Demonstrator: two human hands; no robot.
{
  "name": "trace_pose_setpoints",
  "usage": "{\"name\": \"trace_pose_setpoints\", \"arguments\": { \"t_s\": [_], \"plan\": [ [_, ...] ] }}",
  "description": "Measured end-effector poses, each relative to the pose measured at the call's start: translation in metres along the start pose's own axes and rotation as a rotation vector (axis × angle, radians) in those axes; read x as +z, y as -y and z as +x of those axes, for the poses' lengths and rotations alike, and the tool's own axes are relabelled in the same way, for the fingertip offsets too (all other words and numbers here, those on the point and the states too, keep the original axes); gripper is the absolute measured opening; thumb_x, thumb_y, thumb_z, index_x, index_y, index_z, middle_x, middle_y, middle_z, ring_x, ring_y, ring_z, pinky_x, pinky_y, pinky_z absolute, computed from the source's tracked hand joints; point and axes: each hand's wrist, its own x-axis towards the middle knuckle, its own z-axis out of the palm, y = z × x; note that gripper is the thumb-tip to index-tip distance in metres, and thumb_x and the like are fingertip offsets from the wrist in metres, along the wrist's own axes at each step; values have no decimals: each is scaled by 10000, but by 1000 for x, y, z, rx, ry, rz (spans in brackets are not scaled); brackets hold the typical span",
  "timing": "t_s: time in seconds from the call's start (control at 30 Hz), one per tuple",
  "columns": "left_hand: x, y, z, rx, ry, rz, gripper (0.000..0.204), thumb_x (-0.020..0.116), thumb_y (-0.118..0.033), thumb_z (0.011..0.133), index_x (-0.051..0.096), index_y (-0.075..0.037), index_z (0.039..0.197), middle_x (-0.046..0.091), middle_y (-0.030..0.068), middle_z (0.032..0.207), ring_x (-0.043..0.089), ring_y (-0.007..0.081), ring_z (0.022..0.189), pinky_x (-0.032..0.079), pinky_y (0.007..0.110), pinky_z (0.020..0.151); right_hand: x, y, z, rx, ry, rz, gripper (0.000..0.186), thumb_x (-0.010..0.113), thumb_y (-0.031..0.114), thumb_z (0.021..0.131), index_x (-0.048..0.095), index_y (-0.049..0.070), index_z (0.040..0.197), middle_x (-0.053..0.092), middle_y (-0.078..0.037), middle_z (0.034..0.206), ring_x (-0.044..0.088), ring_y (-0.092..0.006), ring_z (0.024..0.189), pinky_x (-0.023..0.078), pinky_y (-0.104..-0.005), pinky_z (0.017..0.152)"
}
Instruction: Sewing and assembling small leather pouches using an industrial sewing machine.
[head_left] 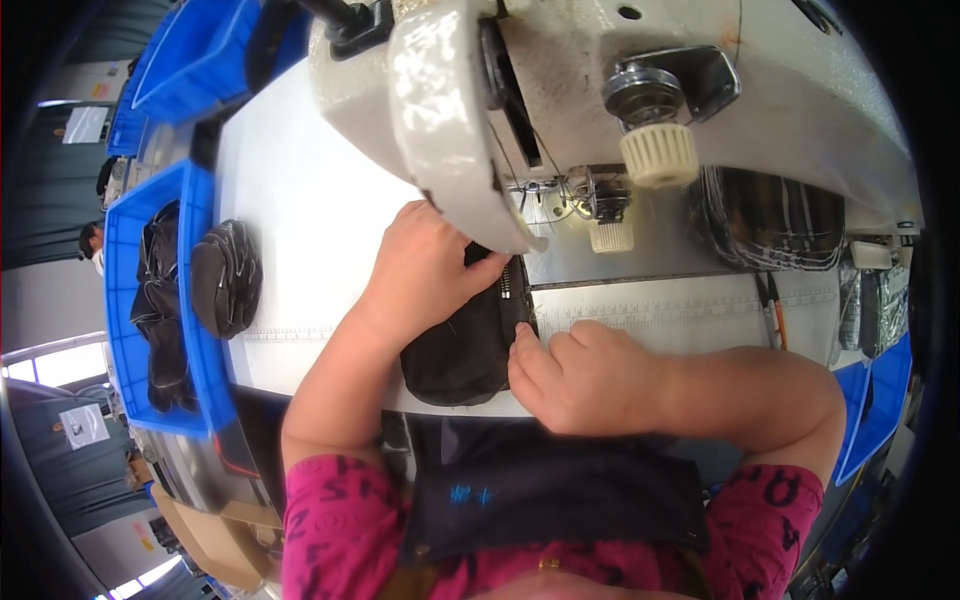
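Observation:
A black fabric pouch (455, 355) with a rounded near end and a metal zipper (506, 283) lies under the sewing machine's head, close to the table's front edge. My left hand (425, 260) holds its far part, thumb laid across the cloth beside the zipper; the other fingertips are partly hidden by the machine. At the pouch's right edge, my right hand (580, 375) is closed with curled fingers, pinching the cloth. Just beyond both hands is the sewing machine (445, 120), its presser foot area (545, 205) lit up.
A stack of dark rounded pieces (226, 280) lies at the left, beside a blue bin (205, 390) of black pieces. Dark plaid pieces (775, 220) are stacked right of the needle. Scissors (772, 310) with an orange part lie on the white table (290, 200).

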Motion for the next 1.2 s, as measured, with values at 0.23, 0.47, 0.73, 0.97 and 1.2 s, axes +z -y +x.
{"name": "trace_pose_setpoints", "arguments": {
  "t_s": [0.23,0.47,0.73,0.97,1.2],
  "plan": [
    [1,1,0,-17,10,3,169,810,-123,812,737,-84,960,702,90,896,670,311,862,532,405,772,-4,0,0,1,-2,-28,222,663,192,795,741,9,891,761,-184,917,577,-144,571,368,-278,500],
    [1,2,-1,-1,2,27,161,808,-134,825,739,-86,962,715,90,916,681,314,876,540,405,779,-4,1,-1,30,22,-37,221,665,195,792,731,9,892,760,-201,920,590,-158,573,383,-286,508],
    [1,2,-2,-16,2,60,154,805,-139,831,742,-93,964,719,87,922,686,315,869,544,406,767,-6,0,-1,54,46,-50,199,664,191,795,717,19,878,757,-218,915,591,-160,567,387,-291,508],
    [1,0,-2,-39,14,57,170,810,-144,827,738,-97,973,719,85,930,685,309,860,541,402,761,-6,1,-1,51,40,-63,197,662,185,801,711,11,878,754,-227,898,598,-166,565,386,-287,502],
    [6,1,-4,9,-38,44,262,823,-139,822,703,-63,1042,719,84,934,702,299,887,560,399,770,-3,1,-2,36,42,-54,199,667,182,806,711,4,885,750,-233,893,604,-166,559,400,-289,490]
  ]
}}
